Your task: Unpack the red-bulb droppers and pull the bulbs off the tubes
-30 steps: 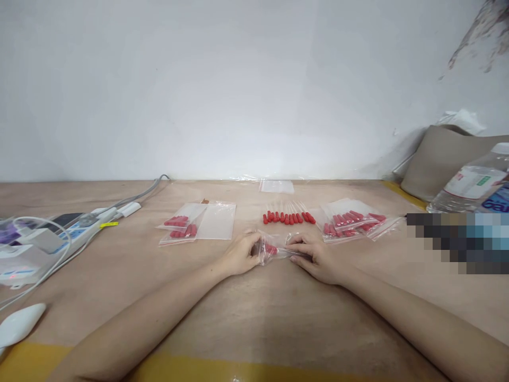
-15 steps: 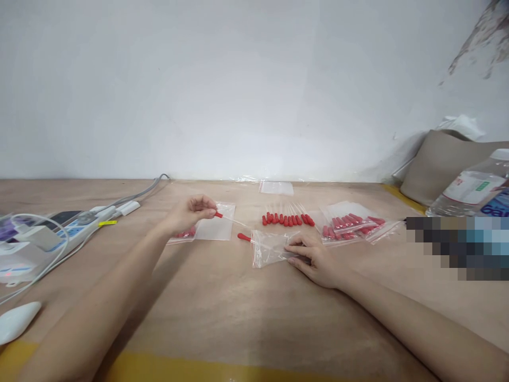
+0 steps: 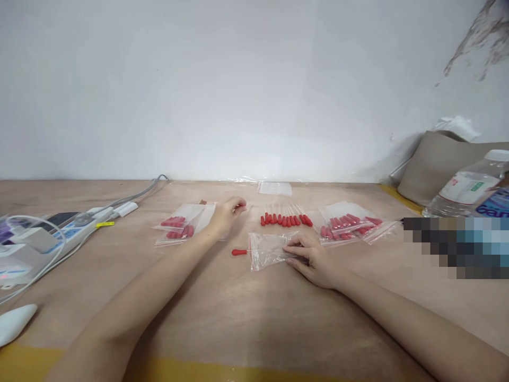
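Clear zip bag [image 3: 268, 250] lies mid-desk, one red-capped dropper [image 3: 239, 252] poking from its left end. Right hand [image 3: 314, 258] pins its right edge, fingers nearly flat, gripping nothing. Left hand [image 3: 227, 212] hovers half-curled beside the dropper row [image 3: 285, 219] nearer the far edge (we cannot tell whether it holds anything).

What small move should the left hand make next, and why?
Probably the left hand should reach a little right to the row of red-bulbed clear droppers and pick one. It hovers just beside that row, while the right hand holds the clear plastic zip bag on the wooden table, one red-bulbed dropper lying at its left edge.
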A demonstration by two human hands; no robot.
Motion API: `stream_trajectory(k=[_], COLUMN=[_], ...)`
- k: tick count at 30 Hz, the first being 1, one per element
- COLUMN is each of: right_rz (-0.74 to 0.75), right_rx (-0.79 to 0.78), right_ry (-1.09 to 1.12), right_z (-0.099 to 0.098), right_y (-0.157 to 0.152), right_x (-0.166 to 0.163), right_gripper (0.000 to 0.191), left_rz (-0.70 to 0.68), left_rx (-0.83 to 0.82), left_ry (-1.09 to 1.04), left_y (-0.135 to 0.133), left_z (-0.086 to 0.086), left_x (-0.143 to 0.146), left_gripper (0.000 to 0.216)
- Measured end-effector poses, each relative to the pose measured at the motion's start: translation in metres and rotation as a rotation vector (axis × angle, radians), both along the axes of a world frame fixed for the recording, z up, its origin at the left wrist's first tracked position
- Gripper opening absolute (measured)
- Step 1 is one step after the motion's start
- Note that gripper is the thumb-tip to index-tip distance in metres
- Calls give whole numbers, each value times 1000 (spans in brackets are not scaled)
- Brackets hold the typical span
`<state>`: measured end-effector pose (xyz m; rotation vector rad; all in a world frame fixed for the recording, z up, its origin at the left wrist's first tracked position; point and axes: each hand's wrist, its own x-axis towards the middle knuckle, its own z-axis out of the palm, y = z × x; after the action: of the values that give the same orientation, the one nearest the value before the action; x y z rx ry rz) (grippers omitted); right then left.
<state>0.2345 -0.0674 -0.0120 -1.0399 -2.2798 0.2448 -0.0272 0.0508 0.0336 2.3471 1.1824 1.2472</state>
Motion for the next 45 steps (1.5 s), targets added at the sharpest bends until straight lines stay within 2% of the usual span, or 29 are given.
stream_trajectory(k=[5, 9, 12, 16, 19, 21, 25, 27, 30, 32, 34, 36, 37, 41, 45], right_rz=[4, 6, 7, 5, -19, -31, -33, -28, -8, 1, -5, 2, 9, 30, 23], right_rx=[20, 7, 6, 29, 69, 88, 76, 51, 30, 18, 1, -17, -22, -28, -30], right_ry=[4, 3, 7, 13, 13, 4, -43, -67, -96, -125, -171, -238, -270, -347, -379], right_z=[1, 3, 4, 2, 0, -1, -2, -2, -3, -3, 0, 4, 7, 14, 14], right_y=[0, -1, -2, -1, -1, -2, -3, -3, -2, -2, -2, -3, -4, -7, -7], right_x=[-1, -1, -1, -1, -1, 0, 2, 3, 4, 4, 3, 2, 2, 0, 0], right_gripper=[29, 30, 30, 29, 31, 35, 42, 43, 41, 39, 40, 41, 41, 44, 46], left_rz=[-122, -147, -137, -92, -212, -245, -201, -172, -110, -36, 163, 317, 340, 230, 160], left_rx=[-114, -199, -229, -185, -194, -227, -236, -268, -322, -367, -282, -186, -174, -160, -196], left_ry=[48, 21, -3, 42, 236, 335, 358, 340, 254, 84, -184, -348, -351, -166, -99], left_y=[9, 15, 12, -18, -54, -75, -93, -90, -78, -67, -54, -40, -33, -6, 10], left_z=[-21, -23, -19, -7, 1, 3, 4, 12, 34, 45, 47, 37, 28, -4, -16], left_x=[21, 30, 28, 5, -15, -23, -29, -38, -64, -81, -88, -81, -73, -27, 10], left_gripper=[13, 24, 20, 18, 19, 20, 15, 15, 17, 20, 23, 25, 26, 19, 20])
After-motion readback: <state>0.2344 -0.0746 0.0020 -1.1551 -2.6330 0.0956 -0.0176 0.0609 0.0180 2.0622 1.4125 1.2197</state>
